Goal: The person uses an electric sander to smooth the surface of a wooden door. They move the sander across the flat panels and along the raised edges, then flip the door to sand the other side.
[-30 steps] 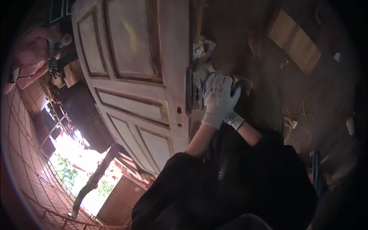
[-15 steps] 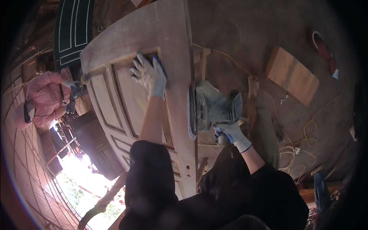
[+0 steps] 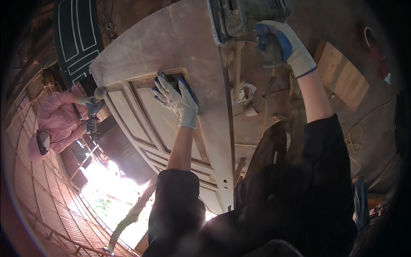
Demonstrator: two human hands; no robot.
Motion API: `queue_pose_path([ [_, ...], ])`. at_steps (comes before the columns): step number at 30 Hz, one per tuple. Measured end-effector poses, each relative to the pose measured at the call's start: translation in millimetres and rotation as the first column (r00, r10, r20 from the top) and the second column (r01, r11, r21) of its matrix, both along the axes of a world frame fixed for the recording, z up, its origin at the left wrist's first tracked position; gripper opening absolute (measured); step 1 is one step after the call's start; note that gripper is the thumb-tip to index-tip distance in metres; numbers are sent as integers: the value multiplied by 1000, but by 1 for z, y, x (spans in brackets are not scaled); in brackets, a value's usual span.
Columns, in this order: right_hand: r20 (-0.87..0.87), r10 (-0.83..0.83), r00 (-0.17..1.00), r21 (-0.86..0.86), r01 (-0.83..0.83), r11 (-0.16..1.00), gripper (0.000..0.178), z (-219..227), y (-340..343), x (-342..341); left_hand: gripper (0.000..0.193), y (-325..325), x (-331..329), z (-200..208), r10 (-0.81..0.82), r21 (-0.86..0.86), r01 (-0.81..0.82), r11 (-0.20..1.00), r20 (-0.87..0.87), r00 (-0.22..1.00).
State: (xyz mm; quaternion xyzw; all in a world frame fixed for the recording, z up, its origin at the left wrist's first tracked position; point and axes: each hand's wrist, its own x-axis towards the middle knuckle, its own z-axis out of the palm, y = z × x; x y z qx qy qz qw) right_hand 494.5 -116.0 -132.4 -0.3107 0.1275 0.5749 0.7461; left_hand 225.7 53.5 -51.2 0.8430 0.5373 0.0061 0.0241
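A panelled wooden door (image 3: 201, 55) lies before me, its surface bare and dusty. My left hand (image 3: 179, 100), in a white and blue work glove, rests on it with spread fingers, beside the upper end of a recessed panel. Out at the far right, my gloved right hand (image 3: 291, 49) is wrapped round the rear handle of a dusty belt sander (image 3: 233, 19). The sander stands on its side along the door's long right edge near the far corner. Its upper part runs out of the picture, and its contact with the edge is hard to make out.
At the left a co-worker (image 3: 60, 118) in pink holds a round-headed power tool (image 3: 99, 93) at the door's other edge. A green panelled door (image 3: 79, 38) stands behind. A wooden board (image 3: 342, 77) and a yellow cord (image 3: 354, 137) lie on the floor at right.
My right hand has pushed the sander away from me along the door's edge, toward the far corner. My left hand still lies on the door. The view has shifted a little.
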Motion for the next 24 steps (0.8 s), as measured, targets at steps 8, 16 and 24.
queue_pose_path([
  [8, 150, 12, 989, -2, -12, 1000, 25, 34, -19, -38, 72, 0, -3, 9, 10, -7, -10, 1000, -23, 1000],
  [16, 49, -83, 995, 20, 82, 996, 29, -2, -18, -40, 71, -2, 2, 2, 1, -32, -2, 999, -34, 999],
  [24, 91, -138, 986, 148, 123, 981, 28, 2, -26, -43, 72, -3, 2, 5, 2, -49, -2, 999, -7, 1000],
])
